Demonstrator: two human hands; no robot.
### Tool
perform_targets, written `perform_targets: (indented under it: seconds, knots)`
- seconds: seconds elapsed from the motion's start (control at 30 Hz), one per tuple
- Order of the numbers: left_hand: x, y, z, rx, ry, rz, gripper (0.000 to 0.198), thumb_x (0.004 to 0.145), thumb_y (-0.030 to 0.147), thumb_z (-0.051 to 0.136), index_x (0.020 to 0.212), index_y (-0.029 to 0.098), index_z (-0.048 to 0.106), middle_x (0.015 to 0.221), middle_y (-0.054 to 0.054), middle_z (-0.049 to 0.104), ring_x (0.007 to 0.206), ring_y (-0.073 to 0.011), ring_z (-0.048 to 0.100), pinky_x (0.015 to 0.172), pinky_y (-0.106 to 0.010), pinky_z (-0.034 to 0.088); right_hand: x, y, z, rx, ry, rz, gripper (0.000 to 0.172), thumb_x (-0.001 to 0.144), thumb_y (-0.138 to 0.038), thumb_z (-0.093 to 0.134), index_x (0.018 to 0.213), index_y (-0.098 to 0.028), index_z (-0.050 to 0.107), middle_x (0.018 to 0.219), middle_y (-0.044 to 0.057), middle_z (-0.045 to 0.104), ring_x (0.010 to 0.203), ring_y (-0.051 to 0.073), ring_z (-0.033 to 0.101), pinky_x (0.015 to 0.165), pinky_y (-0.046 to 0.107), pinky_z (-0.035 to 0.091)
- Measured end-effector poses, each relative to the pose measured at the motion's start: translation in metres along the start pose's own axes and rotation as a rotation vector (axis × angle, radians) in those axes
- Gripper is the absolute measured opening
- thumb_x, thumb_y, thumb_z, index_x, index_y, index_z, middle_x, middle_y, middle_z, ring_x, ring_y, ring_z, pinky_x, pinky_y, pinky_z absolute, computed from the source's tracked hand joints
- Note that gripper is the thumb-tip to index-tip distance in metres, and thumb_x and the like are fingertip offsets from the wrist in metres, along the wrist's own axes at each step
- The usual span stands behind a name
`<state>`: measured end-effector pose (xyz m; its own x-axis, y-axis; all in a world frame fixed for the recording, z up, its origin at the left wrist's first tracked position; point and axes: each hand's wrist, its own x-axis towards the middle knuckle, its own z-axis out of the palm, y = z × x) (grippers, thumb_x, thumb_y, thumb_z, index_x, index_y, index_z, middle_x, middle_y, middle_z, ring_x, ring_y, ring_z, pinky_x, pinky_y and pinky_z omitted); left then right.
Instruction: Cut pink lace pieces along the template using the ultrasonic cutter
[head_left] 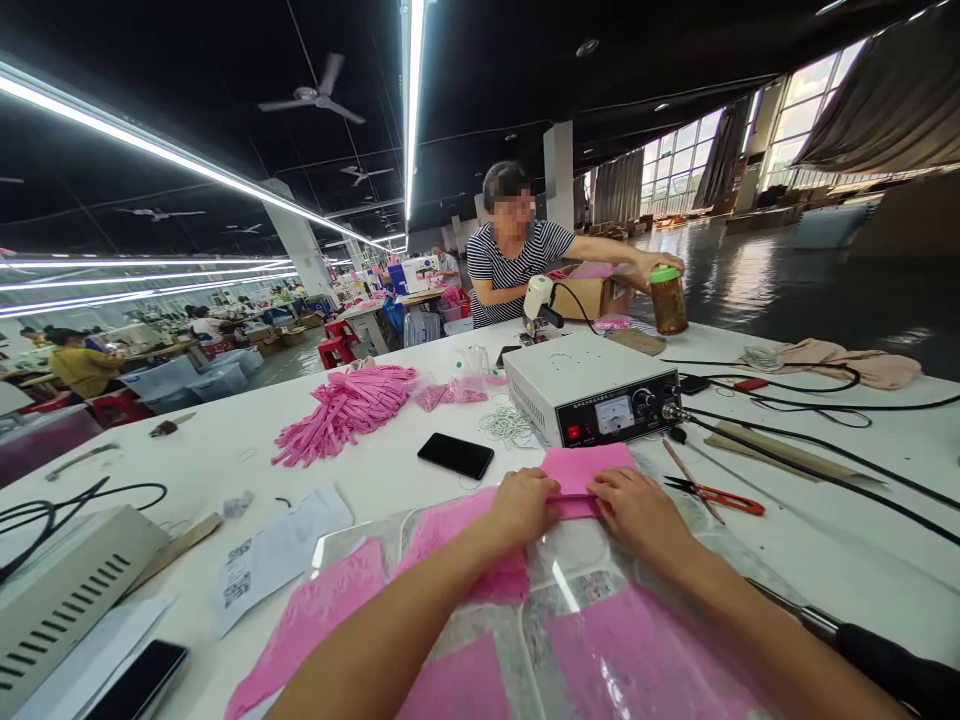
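Note:
A folded piece of pink fabric (587, 464) lies between my hands, just in front of the grey control box. My left hand (525, 503) pinches its left edge with closed fingers. At the opposite edge, the fingers and thumb of my right hand (636, 505) are closed on the same piece. Under both forearms spreads a clear plastic sheet (574, 545) with rounded, pocket-like outlines. More pink fabric (487, 540) lies by my left wrist, and a larger pink piece (622, 640) shows through the plastic nearer to me.
Beyond my hands stands the control box (592, 385) with cables running right. Orange-handled scissors (720, 497) lie right of my right hand. A phone (455, 456) and a heap of pink strips (345, 405) sit left. Across the table, a person grips a green-lidded jar (668, 302).

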<state>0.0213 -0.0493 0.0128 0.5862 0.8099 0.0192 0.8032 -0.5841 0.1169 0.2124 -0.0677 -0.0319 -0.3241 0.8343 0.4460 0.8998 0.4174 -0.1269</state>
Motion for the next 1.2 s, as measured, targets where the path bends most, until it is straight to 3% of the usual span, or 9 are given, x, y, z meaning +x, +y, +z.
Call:
perform_targets:
  seconds: [0.13,0.47,0.77,1.0,1.1,1.2]
  knots:
    - [0.009,-0.007,0.006,-0.028,-0.059,-0.027,0.030,0.095,0.034,0.057,0.120,0.016,0.057,0.120,-0.009,0.059,0.102,-0.0207,0.061,0.087,-0.041,0.053,0.000,0.010,0.009,0.033,-0.081,0.043,0.016,0.094,-0.031,0.059,0.099,-0.016,0.064,0.099,0.004,0.066,0.088,0.017,0.064,0.080,0.038,0.055]
    - [0.021,-0.010,0.004,-0.039,-0.082,-0.016,0.028,0.095,0.034,0.057,0.117,0.016,0.058,0.117,-0.008,0.060,0.100,-0.0201,0.062,0.086,-0.040,0.053,0.003,0.022,0.014,0.177,-0.141,0.181,0.020,0.095,-0.033,0.057,0.103,-0.016,0.063,0.102,0.004,0.065,0.085,0.016,0.064,0.075,0.035,0.056]
    - [0.034,0.014,0.011,0.136,0.082,-0.035,0.029,0.093,0.037,0.059,0.112,0.014,0.060,0.116,-0.008,0.060,0.107,-0.0227,0.059,0.092,-0.045,0.049,0.004,0.024,0.016,0.232,0.031,0.133,0.018,0.095,-0.032,0.058,0.099,-0.016,0.063,0.098,0.004,0.066,0.085,0.016,0.064,0.077,0.036,0.055]
    - [0.036,0.009,0.008,0.129,0.165,0.018,0.027,0.095,0.033,0.058,0.115,0.015,0.059,0.117,-0.008,0.060,0.103,-0.0213,0.061,0.089,-0.043,0.051,0.004,0.033,0.024,0.213,0.171,0.136,0.017,0.094,-0.033,0.058,0.100,-0.017,0.064,0.103,0.005,0.065,0.091,0.018,0.063,0.082,0.039,0.053]
    - [0.030,0.010,0.005,0.061,0.183,0.048,0.019,0.094,0.029,0.059,0.106,0.014,0.062,0.110,-0.007,0.063,0.103,-0.0207,0.061,0.092,-0.044,0.050,0.004,0.033,0.023,0.227,0.241,0.181,0.019,0.094,-0.034,0.057,0.099,-0.017,0.064,0.104,0.005,0.065,0.090,0.018,0.063,0.081,0.039,0.053]
    - [0.014,0.014,-0.001,-0.064,0.189,0.088,0.007,0.087,0.015,0.061,0.084,0.013,0.067,0.093,-0.006,0.067,0.096,-0.0225,0.063,0.092,-0.046,0.048,0.001,0.027,0.014,0.296,0.311,0.196,0.020,0.095,-0.035,0.056,0.097,-0.017,0.065,0.096,0.004,0.067,0.085,0.017,0.065,0.078,0.037,0.054]
